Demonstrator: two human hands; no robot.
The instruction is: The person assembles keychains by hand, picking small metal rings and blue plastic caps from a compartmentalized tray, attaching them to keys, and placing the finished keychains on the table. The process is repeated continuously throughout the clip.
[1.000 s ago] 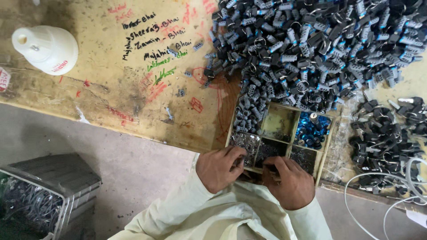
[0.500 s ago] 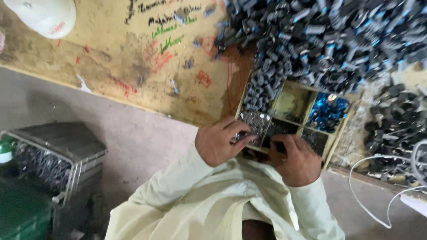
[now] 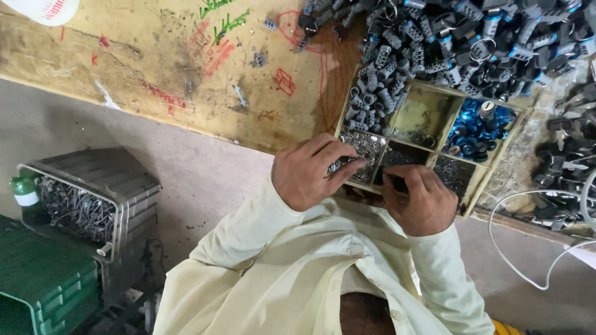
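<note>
Tiny silvery metal parts [image 3: 360, 146] fill the near-left compartment of a yellowish wooden divided tray [image 3: 434, 93] on the scuffed, scribbled workbench [image 3: 155, 68]. Left hand [image 3: 307, 170] has its fingertips [image 3: 354, 164] pressed together right in that pile, pinching some. Right hand [image 3: 419, 198] is curled just beside it over the next compartment; can't tell what it grips.

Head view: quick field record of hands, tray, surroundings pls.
left hand: over the divided tray, fingertips on small silvery parts
right hand: at the tray's near edge, pinching something small, unclear what
tray compartments: grey cylinders, blue rings, one nearly bare
bench: scribbled wooden top, heap of grey-black parts
floor: metal crate
</note>
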